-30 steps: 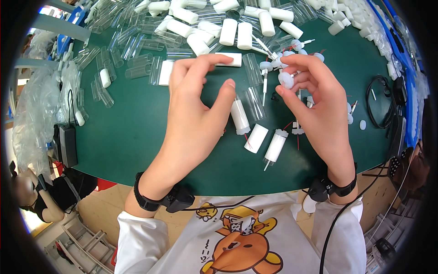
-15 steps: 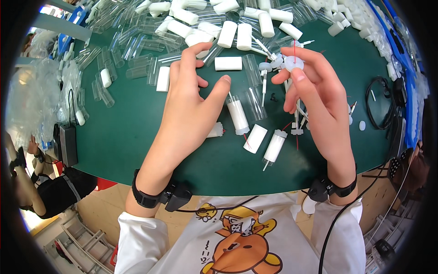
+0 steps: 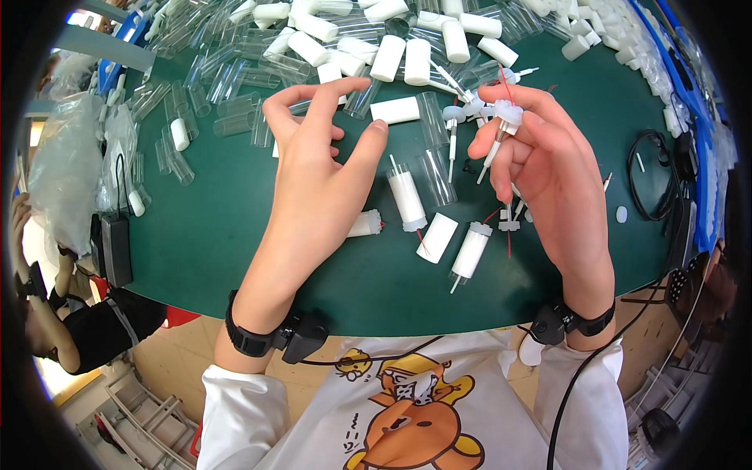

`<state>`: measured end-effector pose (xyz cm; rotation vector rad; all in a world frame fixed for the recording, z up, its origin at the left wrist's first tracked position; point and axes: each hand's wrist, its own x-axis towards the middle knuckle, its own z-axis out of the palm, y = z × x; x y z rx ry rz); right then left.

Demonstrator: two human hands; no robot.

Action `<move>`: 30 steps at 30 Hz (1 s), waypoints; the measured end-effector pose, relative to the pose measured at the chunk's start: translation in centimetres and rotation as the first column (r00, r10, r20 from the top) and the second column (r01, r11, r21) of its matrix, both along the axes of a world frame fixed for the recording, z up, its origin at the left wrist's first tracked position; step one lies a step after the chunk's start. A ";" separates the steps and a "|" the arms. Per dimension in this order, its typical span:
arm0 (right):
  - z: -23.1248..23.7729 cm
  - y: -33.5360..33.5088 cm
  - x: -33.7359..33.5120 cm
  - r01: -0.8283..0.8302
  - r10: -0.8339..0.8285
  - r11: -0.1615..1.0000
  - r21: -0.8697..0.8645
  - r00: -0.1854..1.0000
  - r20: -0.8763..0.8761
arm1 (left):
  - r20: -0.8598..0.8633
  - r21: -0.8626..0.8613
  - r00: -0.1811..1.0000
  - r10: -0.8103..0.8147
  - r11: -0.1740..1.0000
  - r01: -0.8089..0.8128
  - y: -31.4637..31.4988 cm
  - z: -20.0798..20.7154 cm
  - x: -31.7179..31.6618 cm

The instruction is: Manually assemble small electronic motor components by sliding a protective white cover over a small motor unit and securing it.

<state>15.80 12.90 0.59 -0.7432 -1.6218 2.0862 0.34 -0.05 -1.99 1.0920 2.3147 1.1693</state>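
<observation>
Between the thumb and fingers of my right hand (image 3: pixel 548 153) is a white cap with a thin stem (image 3: pixel 507 115). Its stem tilts down to the left and a red wire stands up from it. My left hand (image 3: pixel 317 153) hovers with thumb and fingers apart, nothing visibly in its grasp, beside a white cylinder (image 3: pixel 395 110). Below lie two clear tubes with white cores and caps, one (image 3: pixel 406 198) by the left thumb and another (image 3: pixel 472 252) nearer me. A third capped piece (image 3: pixel 366 223) is partly hidden by my left hand. A loose white cylinder (image 3: pixel 437 238) lies between them.
Clear tubes (image 3: pixel 235 74) and white cylinders (image 3: pixel 313 51) are heaped at the back of the green table (image 3: pixel 376 294). More capped stems (image 3: pixel 453 129) lie by my right hand. Plastic bags (image 3: pixel 70 164) hang at left; a black cable (image 3: pixel 654 176) lies coiled at right.
In my right hand the capped stem has turned, so its stem now shows pointing down-left. My left hand's fingers have shifted slightly left, and the nearby white cylinder has tilted a little.
</observation>
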 end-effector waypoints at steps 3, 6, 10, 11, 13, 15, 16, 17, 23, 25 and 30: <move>0.0 -0.1 -0.1 0.002 -0.002 1.000 0.001 1.000 0.003 | 0.006 -0.035 0.999 -0.050 0.998 0.050 0.0 -0.1 -0.2; 0.0 -0.2 -0.1 0.003 -0.003 1.000 0.003 1.000 -0.001 | -0.007 -0.031 0.999 -0.054 0.998 0.054 0.0 -0.6 -0.3; 0.1 -0.4 -0.2 0.008 -0.008 1.000 0.020 1.000 0.004 | 0.064 0.010 0.998 -0.008 1.000 0.008 0.1 -0.6 -0.3; 0.1 -0.4 -0.1 -0.004 0.004 1.000 0.027 1.000 0.008 | 0.051 0.001 0.998 -0.023 1.000 0.023 0.0 -0.6 -0.4; 0.1 -0.3 0.0 -0.026 0.025 0.999 0.044 1.000 0.016 | 0.042 -0.022 0.998 -0.044 0.999 0.045 0.1 -0.6 -0.5; 0.0 -0.2 0.1 -0.039 0.039 0.999 0.035 0.999 0.005 | 0.048 -0.052 0.998 -0.050 0.997 0.053 0.1 -0.2 -0.6; 0.0 -0.3 0.0 -0.046 0.046 0.998 0.030 0.999 -0.001 | 0.039 -0.054 0.998 -0.057 0.997 0.059 0.1 -0.2 -0.6; 0.1 -0.3 0.0 -0.049 0.049 0.998 0.031 0.999 0.009 | 0.029 -0.055 0.998 -0.064 0.996 0.065 0.1 -0.3 -0.7; -0.1 -0.3 -0.3 -0.058 0.057 0.998 0.026 0.998 0.032 | -0.081 -0.038 0.994 -0.070 0.997 0.067 0.1 -1.1 -0.8; -0.3 -0.2 -0.3 -0.054 0.054 0.998 -0.019 0.998 0.023 | -0.046 -0.031 0.998 -0.047 0.998 0.046 0.1 -0.9 -0.7; -0.4 0.2 -0.2 -0.121 0.120 0.983 -0.139 0.993 -0.013 | 0.201 0.006 0.975 0.089 0.996 -0.092 0.1 0.5 -0.2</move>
